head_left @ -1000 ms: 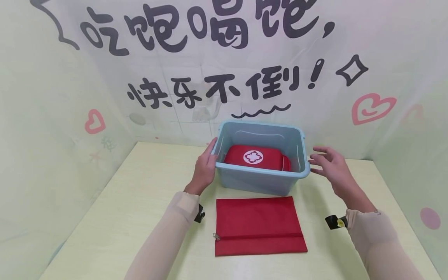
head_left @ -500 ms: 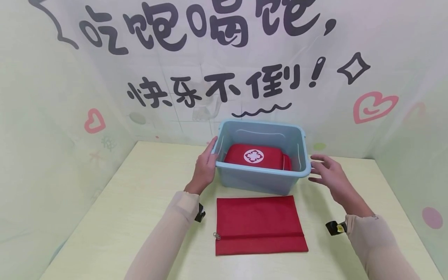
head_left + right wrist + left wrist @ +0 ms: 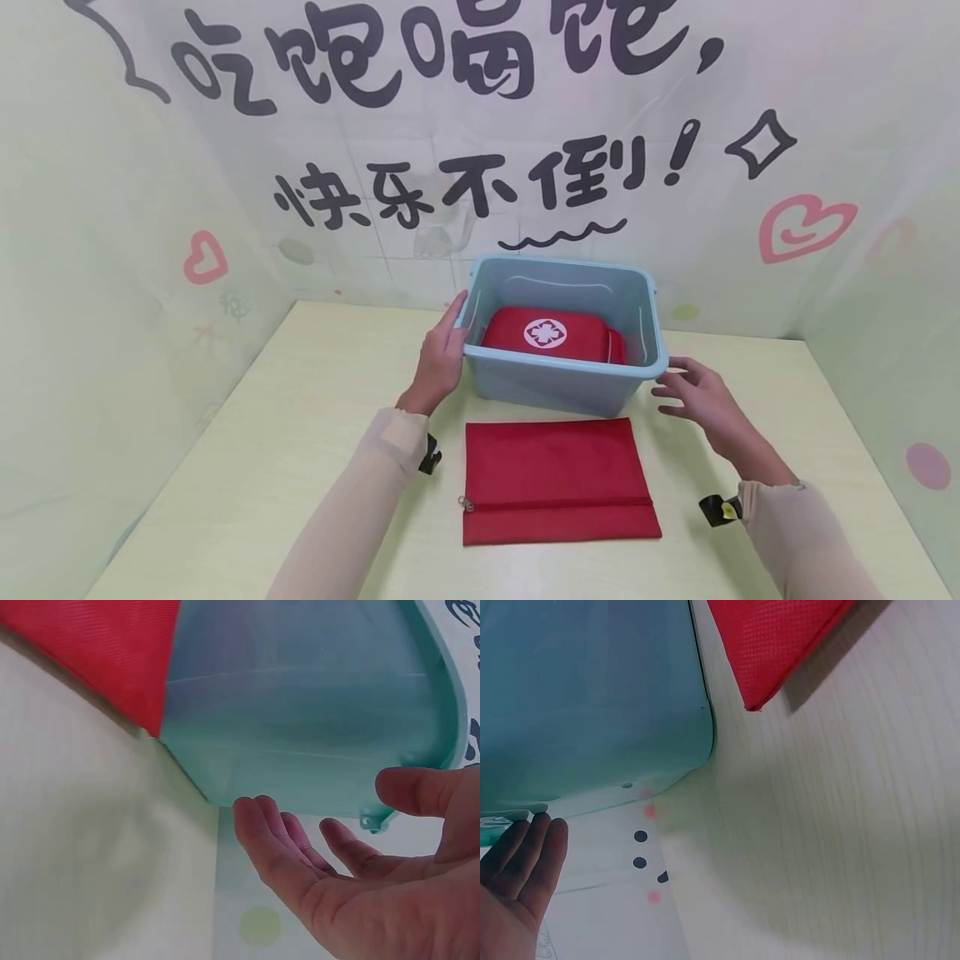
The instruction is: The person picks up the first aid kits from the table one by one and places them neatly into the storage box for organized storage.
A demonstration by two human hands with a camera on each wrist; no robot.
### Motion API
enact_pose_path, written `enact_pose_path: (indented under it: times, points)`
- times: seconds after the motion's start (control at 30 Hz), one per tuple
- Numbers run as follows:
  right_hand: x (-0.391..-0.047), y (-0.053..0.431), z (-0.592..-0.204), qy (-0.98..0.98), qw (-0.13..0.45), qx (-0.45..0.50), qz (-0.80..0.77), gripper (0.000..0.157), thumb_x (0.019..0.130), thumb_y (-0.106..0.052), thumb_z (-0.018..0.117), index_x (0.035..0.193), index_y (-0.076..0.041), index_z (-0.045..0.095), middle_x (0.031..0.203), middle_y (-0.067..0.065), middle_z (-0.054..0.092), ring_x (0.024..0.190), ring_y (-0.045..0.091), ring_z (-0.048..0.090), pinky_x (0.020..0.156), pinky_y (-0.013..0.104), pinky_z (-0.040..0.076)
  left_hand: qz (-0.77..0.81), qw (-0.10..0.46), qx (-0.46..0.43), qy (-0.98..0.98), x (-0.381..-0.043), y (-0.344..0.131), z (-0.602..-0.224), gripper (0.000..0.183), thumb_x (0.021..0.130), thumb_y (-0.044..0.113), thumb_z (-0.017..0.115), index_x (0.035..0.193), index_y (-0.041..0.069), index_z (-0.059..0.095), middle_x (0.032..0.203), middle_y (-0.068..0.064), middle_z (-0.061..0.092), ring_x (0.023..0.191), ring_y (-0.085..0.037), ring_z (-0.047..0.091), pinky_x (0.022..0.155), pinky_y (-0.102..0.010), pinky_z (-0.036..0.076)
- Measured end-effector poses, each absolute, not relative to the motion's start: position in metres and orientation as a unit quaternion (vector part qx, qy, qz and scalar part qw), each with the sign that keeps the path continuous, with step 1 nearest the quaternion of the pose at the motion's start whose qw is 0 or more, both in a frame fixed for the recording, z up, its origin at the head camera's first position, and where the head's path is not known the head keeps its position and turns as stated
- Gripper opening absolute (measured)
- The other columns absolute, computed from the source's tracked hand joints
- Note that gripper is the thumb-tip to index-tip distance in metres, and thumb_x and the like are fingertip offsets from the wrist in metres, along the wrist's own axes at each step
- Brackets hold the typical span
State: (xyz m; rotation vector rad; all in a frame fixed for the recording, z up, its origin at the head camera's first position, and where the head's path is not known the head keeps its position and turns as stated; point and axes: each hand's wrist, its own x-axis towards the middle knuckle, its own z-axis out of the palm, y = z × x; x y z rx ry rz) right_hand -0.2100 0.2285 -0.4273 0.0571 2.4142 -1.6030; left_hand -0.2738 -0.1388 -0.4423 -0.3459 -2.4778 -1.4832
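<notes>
A light blue plastic storage bin (image 3: 551, 385) stands upright at the back of the table. Inside lies a red first-aid case (image 3: 510, 332) with a white round emblem; its lower part is hidden by the front wall. My left hand (image 3: 438, 358) touches the bin's left side by the rim, its fingers straight along it in the left wrist view. Beside the right end is my right hand (image 3: 705, 400); in the right wrist view its fingers (image 3: 274, 855) are spread, holding nothing. A flat red zippered pouch (image 3: 558, 467) lies just in front of the bin.
The pale wood-grain table (image 3: 300, 400) extends to both sides and toward the front. Behind it hangs a white printed backdrop (image 3: 360, 275) with dark lettering and pink hearts. Similar sheeting closes off both sides. A black camera strap (image 3: 720, 510) sits at the right wrist.
My right hand has moved down and slightly nearer along the bin's right end. The left hand, bin, case and pouch have stayed in place.
</notes>
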Motion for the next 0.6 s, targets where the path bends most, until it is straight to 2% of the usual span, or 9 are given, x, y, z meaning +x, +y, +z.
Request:
enact_pose_path:
  times: [0.23,0.43,0.6]
  points:
    - [-0.203,0.224,-0.443,0.823,0.139,0.023,-0.550,0.057,0.104,-0.026,0.044,0.148,0.007,0.030,0.147,0.035,0.040,0.126,0.047,0.056,0.096,0.048,0.056,-0.507,0.117,-0.115,-0.847,-0.274,-0.138,-0.442,0.056,0.104,0.022,0.033,0.159,0.025,0.026,0.163,0.003,0.032,0.152,-0.022,0.030,0.115,-0.054,0.037]
    - [-0.198,0.222,-0.453,0.827,0.155,0.018,-0.541,0.059,0.104,-0.027,0.047,0.149,0.007,0.029,0.144,0.036,0.042,0.122,0.046,0.059,0.093,0.048,0.058,-0.508,0.116,-0.116,-0.846,-0.273,-0.138,-0.441,0.056,0.103,0.023,0.033,0.159,0.023,0.026,0.163,0.003,0.032,0.151,-0.023,0.031,0.114,-0.055,0.038]
    - [-0.195,0.218,-0.460,0.836,0.168,0.011,-0.522,0.062,0.101,-0.026,0.052,0.149,0.008,0.031,0.139,0.034,0.048,0.115,0.040,0.063,0.087,0.044,0.060,-0.509,0.119,-0.118,-0.844,-0.272,-0.138,-0.442,0.056,0.103,0.023,0.033,0.159,0.019,0.027,0.163,0.001,0.032,0.151,-0.024,0.032,0.113,-0.055,0.039]
